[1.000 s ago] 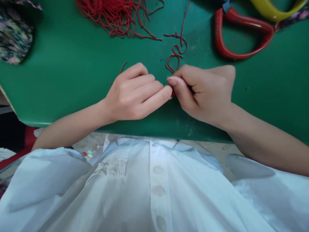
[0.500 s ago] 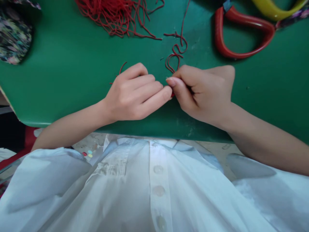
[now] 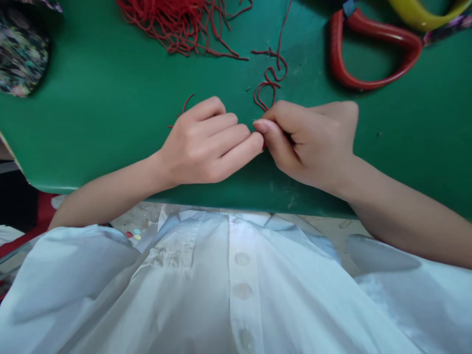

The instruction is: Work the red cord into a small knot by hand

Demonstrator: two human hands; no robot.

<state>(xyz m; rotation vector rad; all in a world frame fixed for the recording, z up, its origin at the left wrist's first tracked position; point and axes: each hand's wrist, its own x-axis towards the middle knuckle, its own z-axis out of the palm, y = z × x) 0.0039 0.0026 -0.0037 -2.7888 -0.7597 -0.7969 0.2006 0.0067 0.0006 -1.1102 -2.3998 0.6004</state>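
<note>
My left hand (image 3: 206, 142) is closed with its fingers curled, their tips meeting my right hand. A short end of red cord (image 3: 188, 102) sticks out past its far side. My right hand (image 3: 308, 142) pinches thumb against forefinger. From that pinch a thin red cord (image 3: 273, 83) runs away over the table in loose loops. A small bit of red shows between the two hands, mostly covered by the fingers, so its shape is hidden.
A tangled heap of red cords (image 3: 169, 22) lies at the far side of the green table (image 3: 92, 113). Red-handled scissors (image 3: 372, 81) and a yellow handle (image 3: 424, 19) are at the far right. A floral-patterned cloth item (image 3: 22, 59) sits far left.
Both hands keep the same grip and have barely moved. The whole view has shifted very slightly.
</note>
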